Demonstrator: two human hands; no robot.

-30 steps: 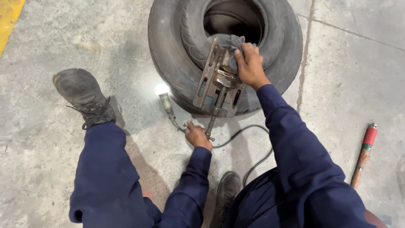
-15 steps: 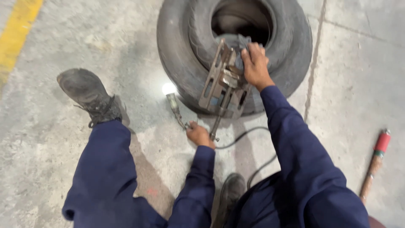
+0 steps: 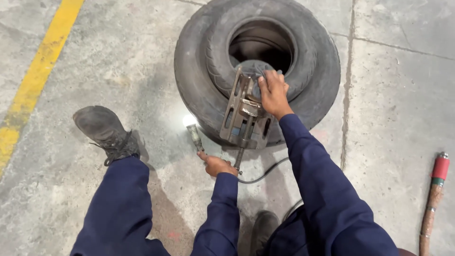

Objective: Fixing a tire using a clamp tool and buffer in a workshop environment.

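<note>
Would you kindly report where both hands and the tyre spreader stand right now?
Right hand gripping top of metal spreader clamped on tyre. Left hand at the screw handle's lower end, beside lit work lamp. Cable trailing underneath.

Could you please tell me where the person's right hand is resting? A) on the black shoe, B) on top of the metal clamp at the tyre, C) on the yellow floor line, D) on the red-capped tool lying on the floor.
B: the right hand grips the top of the metal clamp set against the tyre, while the left hand is low by the clamp's screw.
</note>
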